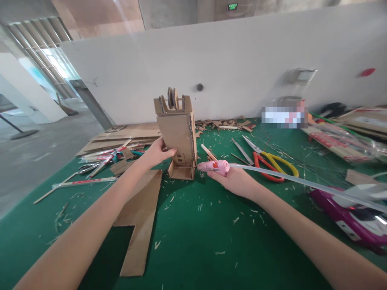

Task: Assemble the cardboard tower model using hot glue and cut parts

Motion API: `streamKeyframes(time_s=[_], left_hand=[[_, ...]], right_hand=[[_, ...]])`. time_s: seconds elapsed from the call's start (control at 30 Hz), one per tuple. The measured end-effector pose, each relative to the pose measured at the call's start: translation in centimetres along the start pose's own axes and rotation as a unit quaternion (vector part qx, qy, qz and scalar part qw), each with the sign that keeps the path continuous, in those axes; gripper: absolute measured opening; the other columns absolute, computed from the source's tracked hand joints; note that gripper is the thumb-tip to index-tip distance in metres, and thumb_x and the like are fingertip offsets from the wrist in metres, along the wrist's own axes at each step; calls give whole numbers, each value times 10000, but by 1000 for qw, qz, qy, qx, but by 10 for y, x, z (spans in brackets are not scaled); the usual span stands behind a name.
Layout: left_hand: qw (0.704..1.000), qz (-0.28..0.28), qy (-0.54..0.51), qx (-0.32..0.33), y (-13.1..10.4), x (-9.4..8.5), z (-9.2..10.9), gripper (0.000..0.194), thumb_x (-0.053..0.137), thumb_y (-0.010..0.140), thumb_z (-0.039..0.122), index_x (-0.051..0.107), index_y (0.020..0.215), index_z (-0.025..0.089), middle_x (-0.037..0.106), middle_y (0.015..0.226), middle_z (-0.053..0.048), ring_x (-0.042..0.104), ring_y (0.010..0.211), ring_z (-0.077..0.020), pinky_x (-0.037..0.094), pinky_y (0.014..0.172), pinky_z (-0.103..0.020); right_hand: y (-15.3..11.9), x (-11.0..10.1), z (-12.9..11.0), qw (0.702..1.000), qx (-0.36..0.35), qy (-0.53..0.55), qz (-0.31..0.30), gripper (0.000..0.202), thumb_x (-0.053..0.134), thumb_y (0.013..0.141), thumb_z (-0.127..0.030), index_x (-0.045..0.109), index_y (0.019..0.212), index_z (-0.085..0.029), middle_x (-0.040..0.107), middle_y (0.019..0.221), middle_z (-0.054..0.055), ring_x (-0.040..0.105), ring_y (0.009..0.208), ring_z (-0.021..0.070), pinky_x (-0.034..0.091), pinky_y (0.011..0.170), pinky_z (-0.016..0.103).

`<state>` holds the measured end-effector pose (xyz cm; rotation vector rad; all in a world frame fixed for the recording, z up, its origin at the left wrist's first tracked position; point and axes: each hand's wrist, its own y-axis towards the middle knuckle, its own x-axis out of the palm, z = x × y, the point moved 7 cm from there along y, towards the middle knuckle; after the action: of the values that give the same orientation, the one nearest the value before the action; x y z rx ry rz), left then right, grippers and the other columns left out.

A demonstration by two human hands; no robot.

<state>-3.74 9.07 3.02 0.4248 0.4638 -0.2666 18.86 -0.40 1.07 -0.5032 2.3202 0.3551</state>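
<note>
A tall cardboard model (177, 135) stands upright on the green table, with round cardboard discs (172, 98) on a thin stick at its top and a shallow tray-like ledge at its foot. My left hand (157, 153) grips the model's left side, thumb across its front; its other fingers are hidden behind. In my right hand (234, 181) is a pink hot glue gun (214, 166), its nozzle pointing left at the model's lower right edge. Whether the nozzle touches the cardboard I cannot tell. A long translucent glue stick (290, 177) runs out of the gun's rear toward the right.
Scissors with red and yellow handles (272, 163) lie right of the glue gun. A purple device (341, 217) sits at the right edge. Flat cut cardboard (142, 225) lies in front of the model. Cardboard scraps (226, 124) line the white partition (229, 72); sticks and tools (102, 161) lie left.
</note>
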Motion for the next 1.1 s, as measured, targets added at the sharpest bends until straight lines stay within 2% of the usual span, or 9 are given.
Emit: streamKeyframes(time_s=[0.43,0.57,0.63,0.73,0.8,0.87,0.97,1.03,1.1], left_hand=[[1000,-8,17,15,0,3,7,567,658,722,441,487,1155,117,628,1180,-165,571,1134,-324,479,956,-478],[985,4,158,63,-4,-3,22,572,627,762,431,450,1233,160,545,1239,-161,541,1135,-307,489,926,-481],[952,60,277,117,-9,-12,44,645,680,728,429,424,1261,173,460,1264,-165,501,1146,-312,482,914,-488],[875,214,348,258,-28,-29,94,651,698,708,459,415,1222,177,448,1119,-128,516,1002,-267,506,785,-438],[811,309,361,342,-47,-33,124,570,689,721,445,434,1166,196,463,1020,-96,514,899,-240,488,700,-406],[768,344,375,390,-61,-25,145,393,661,762,368,463,1070,223,488,926,-73,515,841,-227,464,654,-385],[732,323,398,449,-80,2,162,251,639,778,248,473,967,245,518,801,-31,523,746,-198,451,623,-356],[763,252,417,425,-83,25,159,202,614,797,212,476,942,237,545,775,-9,531,692,-167,450,589,-315],[815,155,454,325,-78,47,143,160,576,834,223,497,973,214,581,807,-18,569,735,-167,468,594,-296]], right_hand=[[-1,2,-6,1000,-19,8,-23,359,416,949,-400,603,1254,-372,602,1299,-96,561,1194,184,416,1063,347],[-2,1,-6,1000,-14,10,-15,347,428,946,-397,608,1242,-384,608,1292,-95,565,1192,185,420,1061,364],[-3,0,-3,1000,-7,8,-5,340,432,944,-409,609,1234,-399,618,1277,-94,581,1170,191,439,1043,380],[-3,-1,1,1000,5,3,2,338,429,944,-439,604,1233,-419,626,1265,-92,601,1137,203,454,1022,409],[-3,-1,3,1000,8,5,7,344,431,942,-456,605,1235,-415,633,1257,-81,601,1134,210,452,1020,416],[-2,-2,4,1000,5,10,15,343,440,939,-454,612,1231,-406,642,1245,-70,598,1138,213,449,1020,411],[-2,-3,4,1000,-7,13,25,328,455,934,-438,633,1207,-398,650,1232,-62,605,1125,214,458,1004,393],[-1,-3,6,999,3,10,33,332,464,925,-462,650,1188,-384,672,1192,-45,622,1091,222,479,972,386],[-2,-3,11,999,32,1,42,357,474,906,-512,679,1151,-354,709,1102,-13,648,1028,236,509,917,387]])
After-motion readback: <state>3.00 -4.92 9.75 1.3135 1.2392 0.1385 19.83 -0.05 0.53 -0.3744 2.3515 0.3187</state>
